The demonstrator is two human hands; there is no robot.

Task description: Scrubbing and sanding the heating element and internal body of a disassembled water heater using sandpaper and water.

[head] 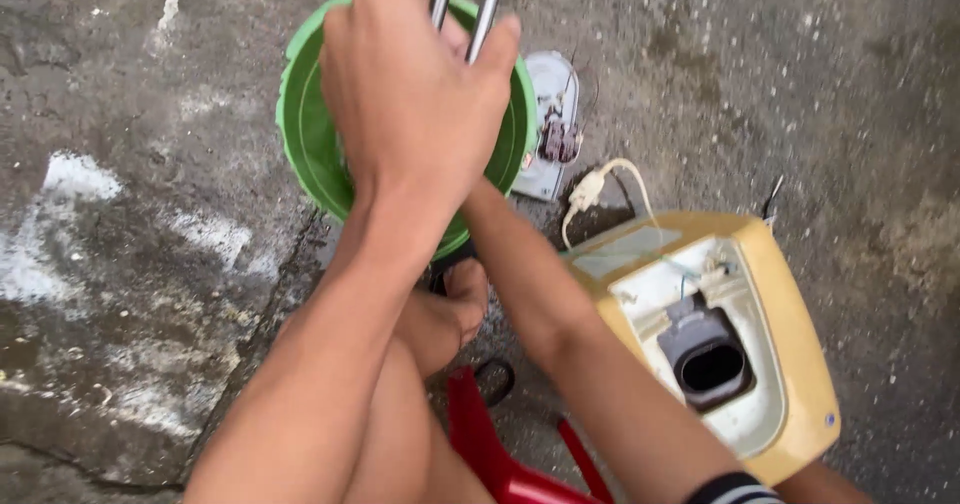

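Hands, left (405, 94) grip clenched on 2 metal rods (465, 9), right hidden, grip unclear, 1 green basin (300, 124).

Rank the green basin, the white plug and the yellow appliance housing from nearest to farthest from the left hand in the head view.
1. Green basin: directly under the left hand.
2. White plug: on the ground to the right.
3. Yellow appliance housing: farthest, lower right.
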